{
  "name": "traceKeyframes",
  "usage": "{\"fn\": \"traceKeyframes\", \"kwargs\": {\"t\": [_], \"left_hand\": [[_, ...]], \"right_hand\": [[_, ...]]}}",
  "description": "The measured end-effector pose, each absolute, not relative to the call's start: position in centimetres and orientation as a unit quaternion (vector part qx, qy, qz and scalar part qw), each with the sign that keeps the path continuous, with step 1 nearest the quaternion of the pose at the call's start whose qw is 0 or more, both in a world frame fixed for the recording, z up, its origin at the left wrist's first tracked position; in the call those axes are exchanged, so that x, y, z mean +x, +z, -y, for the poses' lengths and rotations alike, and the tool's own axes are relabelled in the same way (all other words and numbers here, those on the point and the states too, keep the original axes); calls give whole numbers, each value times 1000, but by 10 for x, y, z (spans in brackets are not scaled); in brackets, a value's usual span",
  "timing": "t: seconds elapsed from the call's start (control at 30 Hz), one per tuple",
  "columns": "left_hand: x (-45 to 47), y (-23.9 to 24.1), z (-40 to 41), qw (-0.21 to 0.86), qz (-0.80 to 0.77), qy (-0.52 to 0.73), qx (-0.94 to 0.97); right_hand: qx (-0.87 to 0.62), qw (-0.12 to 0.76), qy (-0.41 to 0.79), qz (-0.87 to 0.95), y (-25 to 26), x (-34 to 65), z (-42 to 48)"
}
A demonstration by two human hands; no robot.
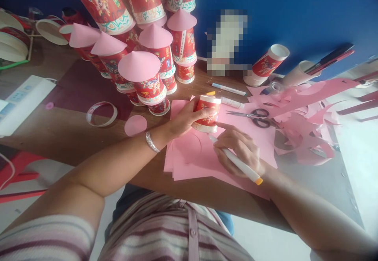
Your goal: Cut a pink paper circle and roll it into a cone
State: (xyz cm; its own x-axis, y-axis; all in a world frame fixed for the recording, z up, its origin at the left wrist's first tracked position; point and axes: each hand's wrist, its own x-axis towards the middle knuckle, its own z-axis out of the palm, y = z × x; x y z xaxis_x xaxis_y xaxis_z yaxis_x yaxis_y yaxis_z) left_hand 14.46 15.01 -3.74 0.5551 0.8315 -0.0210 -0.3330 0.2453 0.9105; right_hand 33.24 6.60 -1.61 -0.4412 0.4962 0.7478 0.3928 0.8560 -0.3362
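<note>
My left hand [184, 117] is wrapped round a small red paper cup [206, 113] that stands on a stack of pink paper sheets [189, 154]. My right hand [240, 150] grips a white marker [236, 160] with an orange end, its tip touching the paper at the cup's base. A faint curved line shows on the pink sheet beside the cup.
Red cups topped with pink paper cones [138, 66] are stacked behind. A pink paper disc [135, 125] and a cut cup ring [101, 114] lie at left. Scissors [254, 117], more markers [228, 89] and pink paper scraps [307, 111] lie at right. A white power strip [23, 101] sits far left.
</note>
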Motion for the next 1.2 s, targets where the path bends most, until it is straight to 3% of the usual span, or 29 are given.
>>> {"fn": "traceKeyframes", "kwargs": {"t": [0.3,1.2], "left_hand": [[145,-38,-153,751,-251,378,479],[146,-44,-154,748,-259,381,478]], "right_hand": [[-347,439,-2,829,-15,334,-64],[-357,418,-28,835,-17,331,-65]]}}
